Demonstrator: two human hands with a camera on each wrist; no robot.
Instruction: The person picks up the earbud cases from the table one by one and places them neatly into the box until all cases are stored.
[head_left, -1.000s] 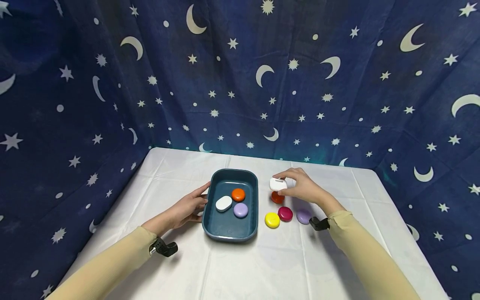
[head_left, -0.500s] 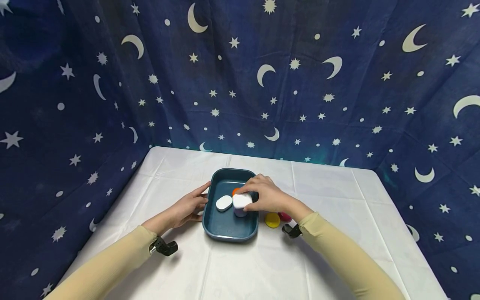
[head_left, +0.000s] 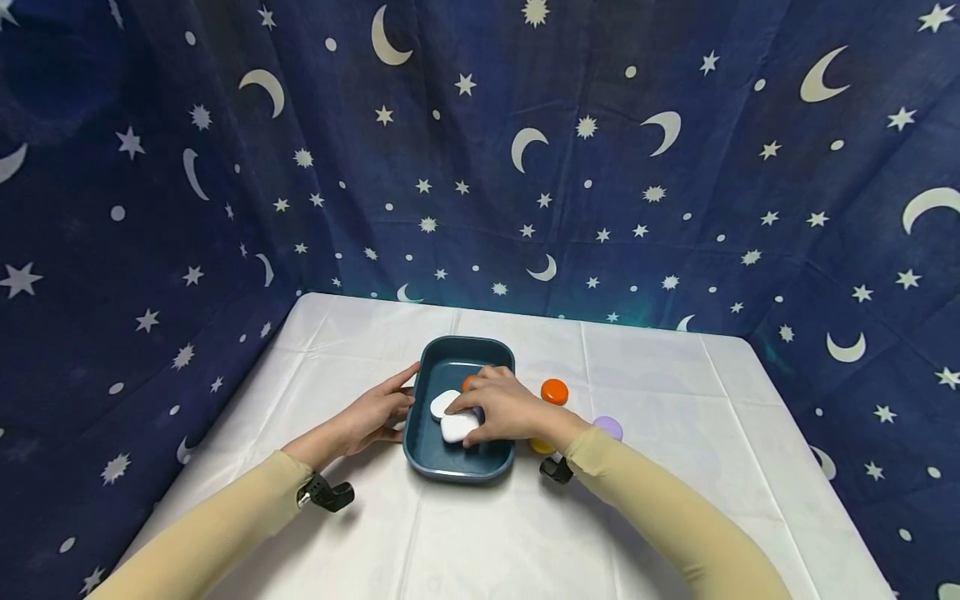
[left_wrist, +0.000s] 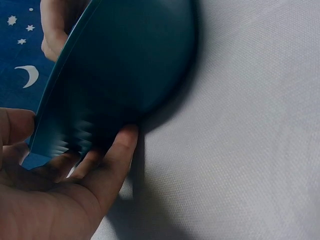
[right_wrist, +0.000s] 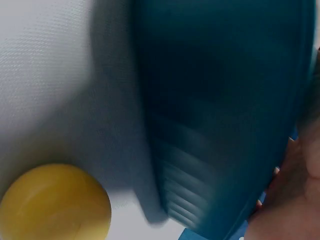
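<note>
A dark teal rectangular tray (head_left: 442, 465) stands on the white cloth. My left hand (head_left: 372, 414) rests against its left side, fingers stretched along the outer wall (left_wrist: 150, 50). Inside the tray, my right hand (head_left: 506, 408) pinches a white rounded-square piece (head_left: 458, 428) between thumb and fingers. That piece is low over the tray floor, close to a white oval piece (head_left: 444, 403); I cannot tell if it touches the floor. An orange round piece (head_left: 468, 382) peeks out behind the right fingers. The lavender piece in the tray is mostly hidden by the right hand.
Right of the tray lie an orange disc (head_left: 554, 391), a lavender disc (head_left: 608, 427) and a yellow disc (right_wrist: 55, 205), partly under the right wrist. The crimson disc is hidden by the right arm. A star-and-moon curtain (head_left: 480, 150) hangs behind and beside the table.
My right hand has carried the white rounded-square piece from over the orange disc on the table leftward into the tray, then down beside the white oval. The left hand stays put.
</note>
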